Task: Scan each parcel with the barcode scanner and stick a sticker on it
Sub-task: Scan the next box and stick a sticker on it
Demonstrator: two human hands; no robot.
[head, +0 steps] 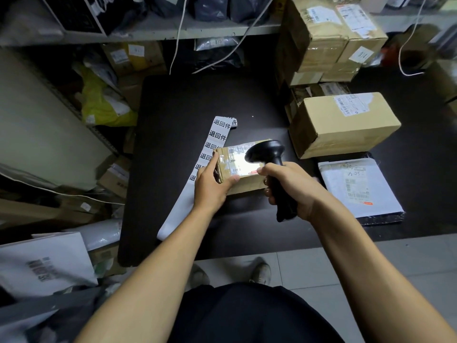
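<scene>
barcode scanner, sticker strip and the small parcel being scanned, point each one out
barcode scanner (268,151), head view, on its black head above the parcel
sticker strip (217,134), head view, on a printed label near its far end
small parcel (247,185), head view, on its brown near side

small box (243,169) on table (173,107) | sticker strip (212,142) left | mailer (358,189) right
</scene>
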